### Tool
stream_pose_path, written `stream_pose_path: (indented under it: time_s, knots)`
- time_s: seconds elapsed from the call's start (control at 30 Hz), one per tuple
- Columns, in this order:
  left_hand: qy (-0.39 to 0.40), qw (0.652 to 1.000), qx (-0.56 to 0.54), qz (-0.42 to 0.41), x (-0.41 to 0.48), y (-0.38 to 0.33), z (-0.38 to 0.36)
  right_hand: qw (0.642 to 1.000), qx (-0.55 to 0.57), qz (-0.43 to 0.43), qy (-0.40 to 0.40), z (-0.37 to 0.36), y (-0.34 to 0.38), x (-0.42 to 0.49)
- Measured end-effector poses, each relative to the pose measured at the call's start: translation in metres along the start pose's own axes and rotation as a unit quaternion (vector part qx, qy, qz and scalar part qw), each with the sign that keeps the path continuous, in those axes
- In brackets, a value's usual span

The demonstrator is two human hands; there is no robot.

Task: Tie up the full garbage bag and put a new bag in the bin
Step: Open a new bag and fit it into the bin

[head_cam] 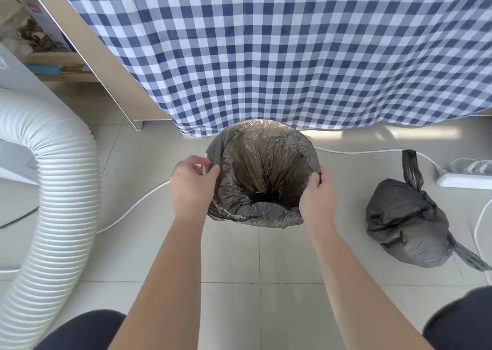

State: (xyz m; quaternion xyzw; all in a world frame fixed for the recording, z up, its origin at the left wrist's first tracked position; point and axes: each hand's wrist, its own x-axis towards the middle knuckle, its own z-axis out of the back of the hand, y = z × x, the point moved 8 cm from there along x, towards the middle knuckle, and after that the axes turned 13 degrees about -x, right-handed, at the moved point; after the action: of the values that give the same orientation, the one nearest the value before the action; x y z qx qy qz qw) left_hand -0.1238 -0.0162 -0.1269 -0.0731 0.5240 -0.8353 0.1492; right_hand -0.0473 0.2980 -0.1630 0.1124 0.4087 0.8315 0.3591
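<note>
Pale tiled floor [231,256] with thin grout lines. Bag-lined bin [239,213] stands upright at centre. Tied black bag [404,224] lies to its right, apart from it. White power strip [463,180] lies beyond that bag. White cable [133,208] trails left of the bin. Ribbed white hose [61,189] curves along the left edge.
</note>
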Motion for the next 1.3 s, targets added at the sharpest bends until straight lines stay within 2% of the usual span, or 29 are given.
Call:
stream_pose_path:
  time_s: [0.13, 0.2, 0.3, 0.4, 0.5, 0.57, 0.67, 0.73, 0.8, 0.9, 0.97, 1.03, 1.2, 1.3]
  knots:
    - [-0.023, 0.997, 0.069, -0.031, 0.001, -0.008, 0.006, 1.000, 0.000, 0.001, 0.000, 0.001, 0.000, 0.000]
    - [-0.014, 0.998, 0.056, -0.023, 0.003, -0.008, 0.006, 1.000, 0.001, 0.002, 0.000, 0.000, 0.000, 0.000]
    - [-0.012, 0.997, -0.053, 0.056, 0.010, 0.011, 0.008, 1.000, -0.003, 0.004, 0.003, 0.000, 0.001, -0.001]
    - [-0.024, 0.965, -0.200, 0.171, 0.017, 0.042, 0.008, 1.000, -0.004, 0.011, 0.004, 0.000, 0.000, -0.001]
    - [0.005, 0.933, -0.251, 0.258, 0.015, 0.072, -0.003, 1.000, 0.006, 0.018, 0.018, -0.001, 0.003, -0.003]
    - [0.014, 0.922, -0.269, 0.276, 0.007, 0.081, -0.010, 0.999, 0.034, 0.014, 0.038, -0.005, 0.002, -0.003]
    - [-0.055, 0.929, -0.281, 0.234, -0.004, 0.071, -0.002, 0.990, 0.111, -0.060, 0.056, -0.007, -0.007, -0.002]
    - [-0.010, 0.925, -0.312, 0.218, -0.004, 0.060, -0.012, 0.974, 0.181, -0.111, 0.077, -0.012, -0.015, -0.001]
    - [0.081, 0.899, -0.351, 0.249, -0.011, 0.054, -0.033, 0.950, 0.234, -0.160, 0.130, -0.026, -0.021, -0.006]
    - [0.131, 0.873, -0.370, 0.290, -0.029, 0.054, -0.046, 0.938, 0.252, -0.178, 0.157, -0.036, -0.027, -0.013]
    - [0.155, 0.869, -0.362, 0.300, -0.035, 0.056, -0.045, 0.942, 0.243, -0.177, 0.148, -0.030, -0.026, -0.014]
    - [0.182, 0.879, -0.323, 0.299, -0.030, 0.060, -0.039, 0.942, 0.237, -0.182, 0.153, -0.022, -0.026, -0.016]
    - [0.273, 0.913, -0.114, 0.282, -0.016, 0.053, -0.025, 0.951, 0.199, -0.200, 0.130, 0.002, -0.045, -0.032]
    - [0.300, 0.915, -0.005, 0.270, -0.013, 0.050, -0.016, 0.962, 0.119, -0.219, 0.110, 0.016, -0.051, -0.042]
